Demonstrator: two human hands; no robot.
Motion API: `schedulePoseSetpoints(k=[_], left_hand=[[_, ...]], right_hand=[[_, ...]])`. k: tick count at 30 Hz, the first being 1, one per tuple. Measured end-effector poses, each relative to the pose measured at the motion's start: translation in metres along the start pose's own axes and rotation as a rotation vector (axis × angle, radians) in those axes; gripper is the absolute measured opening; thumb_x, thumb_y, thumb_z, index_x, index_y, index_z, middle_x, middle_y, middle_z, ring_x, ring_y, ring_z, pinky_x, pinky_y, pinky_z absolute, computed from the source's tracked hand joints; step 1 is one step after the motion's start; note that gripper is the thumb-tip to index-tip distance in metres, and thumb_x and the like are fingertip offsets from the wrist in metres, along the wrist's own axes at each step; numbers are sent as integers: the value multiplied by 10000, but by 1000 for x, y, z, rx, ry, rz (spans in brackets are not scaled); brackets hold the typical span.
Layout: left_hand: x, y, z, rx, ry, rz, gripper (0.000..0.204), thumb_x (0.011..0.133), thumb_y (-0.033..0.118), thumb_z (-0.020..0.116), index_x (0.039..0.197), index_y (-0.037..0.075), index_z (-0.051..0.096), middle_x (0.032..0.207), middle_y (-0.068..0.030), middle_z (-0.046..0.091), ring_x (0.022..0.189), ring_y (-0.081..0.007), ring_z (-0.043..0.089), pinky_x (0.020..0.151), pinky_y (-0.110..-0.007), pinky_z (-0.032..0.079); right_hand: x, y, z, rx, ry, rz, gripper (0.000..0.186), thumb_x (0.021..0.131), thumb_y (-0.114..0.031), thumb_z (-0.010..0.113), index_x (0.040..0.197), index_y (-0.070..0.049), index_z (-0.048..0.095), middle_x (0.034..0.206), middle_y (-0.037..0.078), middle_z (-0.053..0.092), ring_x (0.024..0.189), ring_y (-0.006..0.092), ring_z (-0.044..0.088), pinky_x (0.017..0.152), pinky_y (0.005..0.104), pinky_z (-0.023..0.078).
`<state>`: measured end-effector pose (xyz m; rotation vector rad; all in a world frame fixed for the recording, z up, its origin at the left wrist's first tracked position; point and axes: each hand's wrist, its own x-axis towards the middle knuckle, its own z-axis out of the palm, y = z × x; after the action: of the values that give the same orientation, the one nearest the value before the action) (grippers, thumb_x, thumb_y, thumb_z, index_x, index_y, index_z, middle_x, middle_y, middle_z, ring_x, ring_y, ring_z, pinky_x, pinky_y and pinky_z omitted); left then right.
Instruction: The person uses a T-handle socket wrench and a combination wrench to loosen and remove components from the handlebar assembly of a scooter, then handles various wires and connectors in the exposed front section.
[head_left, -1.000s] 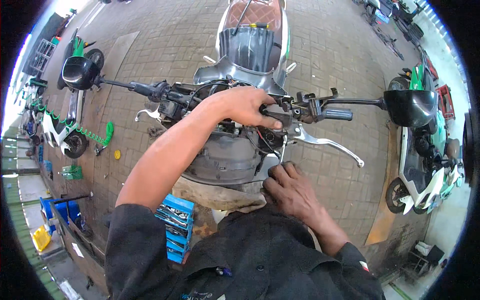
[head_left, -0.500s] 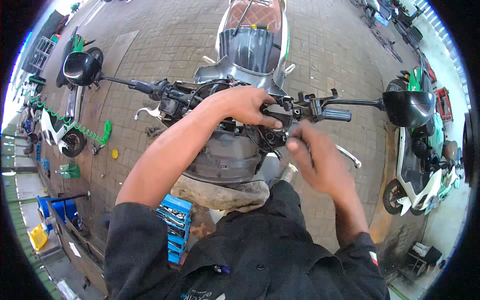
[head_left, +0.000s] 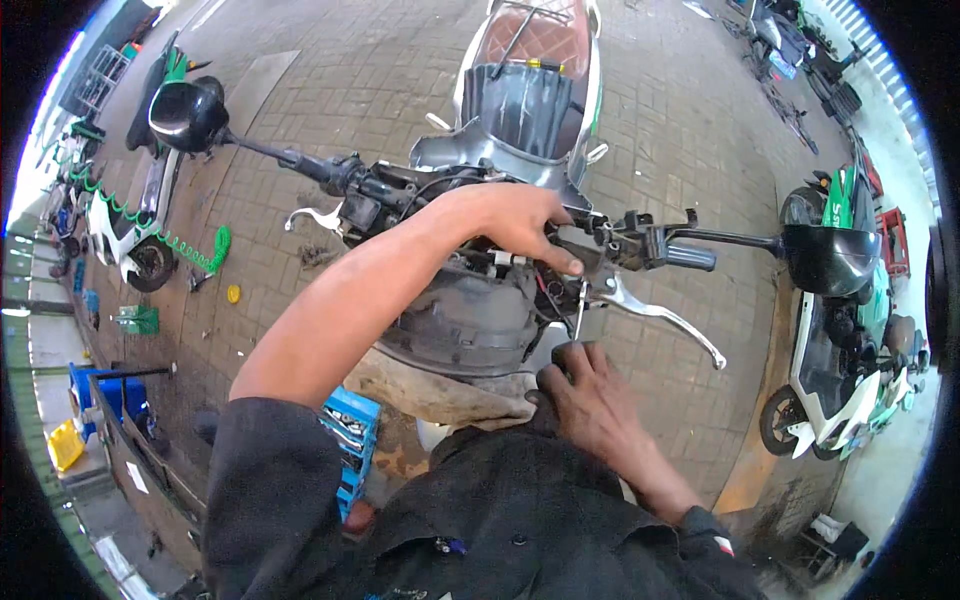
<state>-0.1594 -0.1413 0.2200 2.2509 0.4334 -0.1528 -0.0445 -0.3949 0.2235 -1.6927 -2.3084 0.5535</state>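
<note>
My left hand [head_left: 525, 225] grips the black brake housing [head_left: 578, 243] on the right side of the stripped scooter handlebar, thumb lying on its front. My right hand [head_left: 580, 385] is below it, fingers closed round the lower end of a slim silver tool [head_left: 580, 308], which runs up to the underside of the housing beside the silver brake lever [head_left: 665, 320]. Wires and cables hang around the dark, bare front body [head_left: 460, 320]. Behind the handlebar are a grey panel and the brown quilted seat [head_left: 515, 35].
Black mirrors [head_left: 830, 258] stick out on both sides. Scooters [head_left: 130, 230] stand left and right, with a green coiled hose [head_left: 220, 248] at the left. A blue toolbox [head_left: 358, 440] sits below my left arm, near a cloth [head_left: 450, 395] and a workbench [head_left: 140, 460].
Half a second ago my right hand was raised by the lever; it has dropped back onto the tool. My left hand stays on the housing. The whole view has shifted slightly.
</note>
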Motion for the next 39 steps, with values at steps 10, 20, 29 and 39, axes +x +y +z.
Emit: schedulePoseSetpoints(k=[10,20,29,39], left_hand=[[1,14,-11,-117,-145,-179,612,772,549,771,1116,44,734,907,-135,741,825,-239,677,770,-383,509],[-2,17,-9,-18,-82,-203,606,771,528,793,997,-30,724,725,-108,675,665,-183,592,608,-376,438],[-4,13,-8,-67,-86,-182,615,773,529,793,1034,-23,722,753,-111,687,693,-184,614,637,-372,460],[2,11,-6,-50,-113,-154,618,778,534,783,1033,-25,715,803,-130,707,734,-207,633,677,-383,474]], right_hand=[[-11,2,48,221,301,83,326,841,-107,667,1163,-63,639,1155,152,531,1076,372,511,933,451,458],[-5,-22,70,1200,724,460,279,1009,-92,504,1269,-2,463,1168,130,487,945,178,544,828,363,507],[-14,0,41,1636,374,879,325,997,-163,465,1283,-14,503,802,16,491,658,113,461,590,278,413],[-55,26,58,1547,1033,876,312,1027,-388,511,1022,-76,526,802,36,537,668,182,522,588,327,441]])
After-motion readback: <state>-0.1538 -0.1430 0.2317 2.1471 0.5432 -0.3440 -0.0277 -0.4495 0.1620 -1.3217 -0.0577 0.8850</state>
